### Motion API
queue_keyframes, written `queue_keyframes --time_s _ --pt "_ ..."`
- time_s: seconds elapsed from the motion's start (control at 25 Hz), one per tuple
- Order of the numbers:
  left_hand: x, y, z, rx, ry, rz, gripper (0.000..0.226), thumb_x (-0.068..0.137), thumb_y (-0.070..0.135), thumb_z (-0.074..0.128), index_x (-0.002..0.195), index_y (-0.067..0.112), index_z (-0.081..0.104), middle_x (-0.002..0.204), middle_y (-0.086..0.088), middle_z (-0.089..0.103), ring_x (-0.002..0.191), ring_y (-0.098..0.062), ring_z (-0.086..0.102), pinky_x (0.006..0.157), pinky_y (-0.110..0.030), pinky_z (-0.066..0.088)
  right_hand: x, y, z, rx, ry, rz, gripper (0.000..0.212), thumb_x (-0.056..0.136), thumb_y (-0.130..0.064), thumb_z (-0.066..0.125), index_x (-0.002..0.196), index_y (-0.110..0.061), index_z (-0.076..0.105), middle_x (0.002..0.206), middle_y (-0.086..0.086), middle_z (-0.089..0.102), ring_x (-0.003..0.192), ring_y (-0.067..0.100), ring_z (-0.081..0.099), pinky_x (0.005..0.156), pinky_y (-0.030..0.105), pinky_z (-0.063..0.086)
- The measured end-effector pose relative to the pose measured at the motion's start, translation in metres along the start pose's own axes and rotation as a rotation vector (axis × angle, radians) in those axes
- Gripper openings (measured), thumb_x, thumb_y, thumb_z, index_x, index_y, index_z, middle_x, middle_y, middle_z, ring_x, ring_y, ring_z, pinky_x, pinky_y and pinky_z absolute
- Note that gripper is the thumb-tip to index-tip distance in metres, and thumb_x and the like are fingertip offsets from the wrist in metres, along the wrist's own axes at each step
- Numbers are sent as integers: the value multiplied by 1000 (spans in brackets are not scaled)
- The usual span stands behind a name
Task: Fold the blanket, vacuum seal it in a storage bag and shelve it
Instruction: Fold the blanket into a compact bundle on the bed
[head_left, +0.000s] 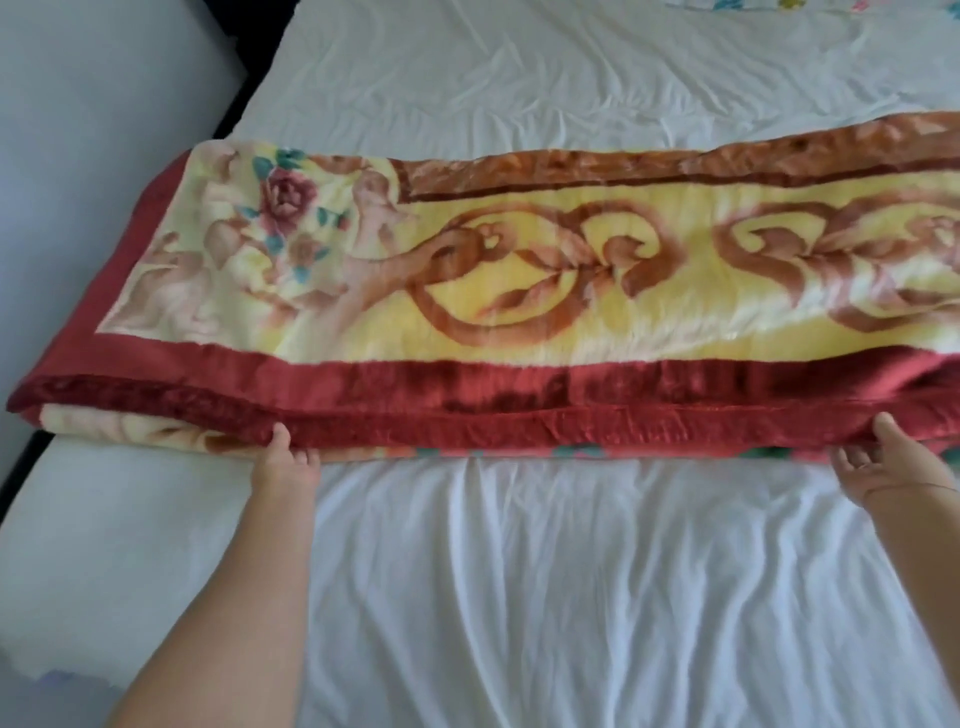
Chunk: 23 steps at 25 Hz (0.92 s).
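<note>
Left hand (287, 464), right hand (877, 463); each with pinch-hold on plush, red-edged folded blanket (519, 296)

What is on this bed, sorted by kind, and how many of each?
Blankets: 1, the folded blanket
Hands: 2, the left hand and the right hand, both gripping its red edge
Sheets: 1, the white sheet
Total: 4

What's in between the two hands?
The red edge of the blanket stretches from the left hand to the right hand, over the white bedsheet. Nothing else lies there, as the head view shows.
</note>
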<state>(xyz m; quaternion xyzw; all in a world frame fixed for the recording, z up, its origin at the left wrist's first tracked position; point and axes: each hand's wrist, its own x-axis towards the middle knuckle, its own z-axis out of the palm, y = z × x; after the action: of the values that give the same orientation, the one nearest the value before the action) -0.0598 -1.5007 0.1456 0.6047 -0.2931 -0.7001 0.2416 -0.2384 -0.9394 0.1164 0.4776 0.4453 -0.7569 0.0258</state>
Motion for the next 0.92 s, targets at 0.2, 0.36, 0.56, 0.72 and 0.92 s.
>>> queue_keyframes --time_s 0.2,0.36,0.56,0.72,0.92 --pt "-10 -23 28 -19 -79 -117 47 98 35 49 140 17 42 144 2 45 129 -13 46 98 -28 42 3 8 -2 -104 35 -21 12 101 -24 47 112 -26 52 94 -15 55 77 -1 55 97 26 43" --pt "-69 -72 72 -63 -240 -277 20 89 27 65 102 13 60 124 -9 62 104 -22 61 88 -46 48 -8 8 15 -134 68 37 27 101 -30 45 127 -24 49 144 -9 44 124 8 50 106 26 35" --pt "-151 -170 121 25 -324 -504 32 86 20 69 114 8 59 120 -6 61 112 -18 58 96 -32 45 -35 -1 23 -4 36 13 52 99 -27 50 146 -16 32 154 0 31 138 15 37 110 30 32" --pt "-217 -226 147 71 -431 -604 32 89 16 64 119 7 56 126 -6 57 126 -20 50 97 -32 43 -23 -33 3 112 -45 54 26 98 -26 52 121 -12 52 139 2 49 132 19 45 105 33 38" --pt "-281 -296 200 43 -479 -644 17 88 16 66 101 8 58 114 -5 61 92 -14 61 94 -31 45 22 -94 -30 233 -156 70 17 99 -30 50 96 -14 55 122 -2 58 123 17 52 94 30 46"
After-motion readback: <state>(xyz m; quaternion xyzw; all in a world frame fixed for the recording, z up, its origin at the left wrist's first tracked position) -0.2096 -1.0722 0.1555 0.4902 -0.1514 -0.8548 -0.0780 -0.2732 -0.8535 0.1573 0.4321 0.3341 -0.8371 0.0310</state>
